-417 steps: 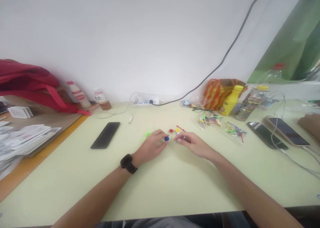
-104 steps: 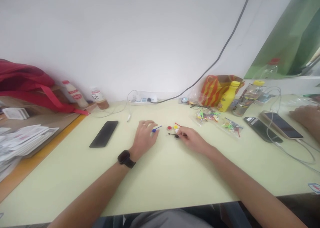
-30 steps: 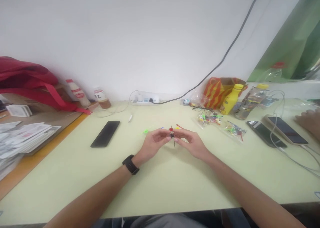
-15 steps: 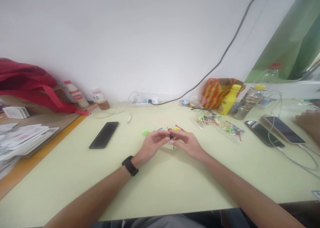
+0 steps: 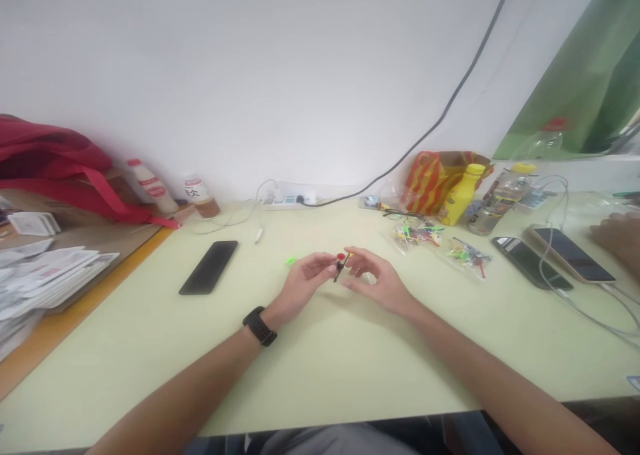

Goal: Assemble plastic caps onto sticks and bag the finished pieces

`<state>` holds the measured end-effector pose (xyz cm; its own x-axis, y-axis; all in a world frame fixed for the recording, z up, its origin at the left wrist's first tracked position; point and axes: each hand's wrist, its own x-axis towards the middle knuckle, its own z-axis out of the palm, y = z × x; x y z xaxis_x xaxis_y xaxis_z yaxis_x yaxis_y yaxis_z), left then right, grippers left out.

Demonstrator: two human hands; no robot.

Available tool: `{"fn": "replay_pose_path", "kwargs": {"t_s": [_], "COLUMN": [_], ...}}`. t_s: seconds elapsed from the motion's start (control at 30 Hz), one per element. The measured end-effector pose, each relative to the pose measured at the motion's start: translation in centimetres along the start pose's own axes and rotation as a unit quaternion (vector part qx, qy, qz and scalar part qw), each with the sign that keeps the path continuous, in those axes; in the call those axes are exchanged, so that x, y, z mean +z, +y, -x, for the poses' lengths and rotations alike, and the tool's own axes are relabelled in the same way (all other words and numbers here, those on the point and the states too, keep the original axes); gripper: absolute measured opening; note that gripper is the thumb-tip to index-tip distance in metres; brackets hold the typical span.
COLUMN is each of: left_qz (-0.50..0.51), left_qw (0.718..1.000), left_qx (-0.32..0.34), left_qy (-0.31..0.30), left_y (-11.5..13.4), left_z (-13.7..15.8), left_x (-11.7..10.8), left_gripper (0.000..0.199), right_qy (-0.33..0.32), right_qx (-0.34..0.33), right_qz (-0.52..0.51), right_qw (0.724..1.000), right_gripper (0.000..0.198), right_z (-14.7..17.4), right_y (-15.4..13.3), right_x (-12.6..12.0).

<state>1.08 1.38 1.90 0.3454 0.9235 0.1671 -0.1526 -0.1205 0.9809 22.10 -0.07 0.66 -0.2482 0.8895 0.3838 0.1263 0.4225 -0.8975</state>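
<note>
Over the middle of the table, my left hand [image 5: 303, 282] pinches a small black plastic piece [image 5: 339, 267] between thumb and fingertips. It has a thin, stick-like part, and its exact kind is too small to make out. My right hand [image 5: 376, 278] is just to the right of it, thumb and fingers apart, with the fingertips close to the piece. Behind the fingers shows a small red part [image 5: 341, 256]; whether it joins the black piece I cannot tell. A bright green piece [image 5: 290, 261] lies just beyond my left hand.
Clear bags of small coloured plastic parts [image 5: 417, 234] lie to the right, near a yellow bottle [image 5: 463, 195]. Phones with white cables [image 5: 570, 252] are farther right, by another person's hand [image 5: 617, 235]. A black phone [image 5: 209, 268] lies left, beside stacked papers [image 5: 60, 275].
My right hand has opened and drawn slightly away from the black piece, which is now tilted in my left fingers. Earlier, both hands' fingertips met around it.
</note>
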Motion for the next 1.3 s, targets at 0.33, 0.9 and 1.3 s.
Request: {"fn": "replay_pose_path", "kwargs": {"t_s": [0.33, 0.9, 1.3], "left_qz": [0.003, 0.228, 0.228], "left_qw": [1.0, 0.97, 0.968], "left_qx": [-0.012, -0.074, -0.104], "left_qy": [0.017, 0.048, 0.027], "left_y": [0.4, 0.1, 1.1], "left_z": [-0.1, -1.2, -1.0], "left_x": [-0.2, -2.4, -2.2], "left_gripper": [0.032, 0.026, 0.023], "right_qy": [-0.048, -0.01, -0.039], "right_qx": [0.043, 0.097, 0.063], "right_qz": [-0.02, -0.058, -0.017], "right_qw": [0.998, 0.994, 0.997], "right_gripper": [0.042, 0.046, 0.035], "right_z": [0.0, -0.5, -0.2], "right_y": [-1.0, -2.3, -1.0], "right_x": [-0.4, -0.8, -0.7]}}
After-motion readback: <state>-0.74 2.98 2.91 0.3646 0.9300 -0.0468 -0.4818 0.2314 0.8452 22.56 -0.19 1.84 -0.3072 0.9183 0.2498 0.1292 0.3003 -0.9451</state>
